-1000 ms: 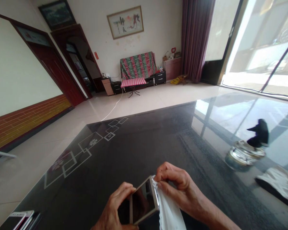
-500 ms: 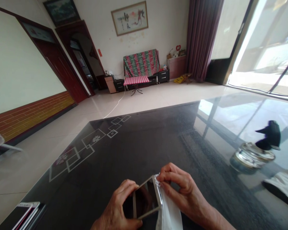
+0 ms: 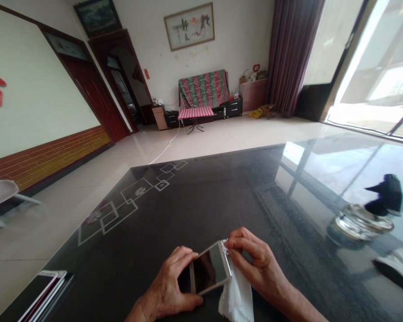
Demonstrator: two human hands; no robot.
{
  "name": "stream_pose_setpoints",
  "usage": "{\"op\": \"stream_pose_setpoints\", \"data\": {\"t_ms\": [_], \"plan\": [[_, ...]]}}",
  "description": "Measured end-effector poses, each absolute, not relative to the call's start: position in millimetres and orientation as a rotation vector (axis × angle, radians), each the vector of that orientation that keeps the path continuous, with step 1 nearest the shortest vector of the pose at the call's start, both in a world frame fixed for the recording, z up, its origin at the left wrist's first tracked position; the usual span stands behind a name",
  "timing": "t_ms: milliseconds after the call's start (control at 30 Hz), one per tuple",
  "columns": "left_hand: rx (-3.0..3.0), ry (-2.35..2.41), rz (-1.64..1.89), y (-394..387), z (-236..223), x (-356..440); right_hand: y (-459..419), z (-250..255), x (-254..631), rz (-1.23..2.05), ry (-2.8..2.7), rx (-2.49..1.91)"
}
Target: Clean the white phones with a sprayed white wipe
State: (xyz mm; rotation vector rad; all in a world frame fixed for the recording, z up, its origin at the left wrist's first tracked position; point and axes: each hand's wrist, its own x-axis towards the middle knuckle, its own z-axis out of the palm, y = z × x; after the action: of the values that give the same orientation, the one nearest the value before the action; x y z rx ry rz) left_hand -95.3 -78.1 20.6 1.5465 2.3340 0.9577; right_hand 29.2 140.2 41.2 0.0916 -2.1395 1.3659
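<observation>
Between my hands is a smartphone (image 3: pixel 211 268) with a dark, shiny screen and a pale frame, just above or on the black table. My left hand (image 3: pixel 169 281) grips its left end, fingers on the far edge and thumb on the near edge. With fingers pinched, my right hand (image 3: pixel 255 259) holds a white tissue (image 3: pixel 237 295) against the phone's right end. The tissue hangs down below that hand, its lower edge ragged.
The glossy black table (image 3: pixel 201 197) has a pale square pattern at left. Several stacked phones (image 3: pixel 43 295) lie front left. At right stand a glass spray bottle (image 3: pixel 362 223) with a black nozzle and a white cloth (image 3: pixel 401 266) on something dark. A white stool (image 3: pixel 2 192) stands beyond the left edge.
The view has swung slightly left, so things appear shifted right. The phone lies a little flatter, its right side edge showing less. My right hand stays at its end, and the tissue hangs more spread out.
</observation>
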Motion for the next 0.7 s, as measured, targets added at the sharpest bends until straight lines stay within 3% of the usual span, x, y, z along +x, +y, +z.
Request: {"op": "stream_pose_setpoints", "data": {"t_ms": [700], "plan": [[1.470, 2.235, 1.118, -80, 23, -99, 132, 60, 17, 1.262, -2.208, 0.159]]}}
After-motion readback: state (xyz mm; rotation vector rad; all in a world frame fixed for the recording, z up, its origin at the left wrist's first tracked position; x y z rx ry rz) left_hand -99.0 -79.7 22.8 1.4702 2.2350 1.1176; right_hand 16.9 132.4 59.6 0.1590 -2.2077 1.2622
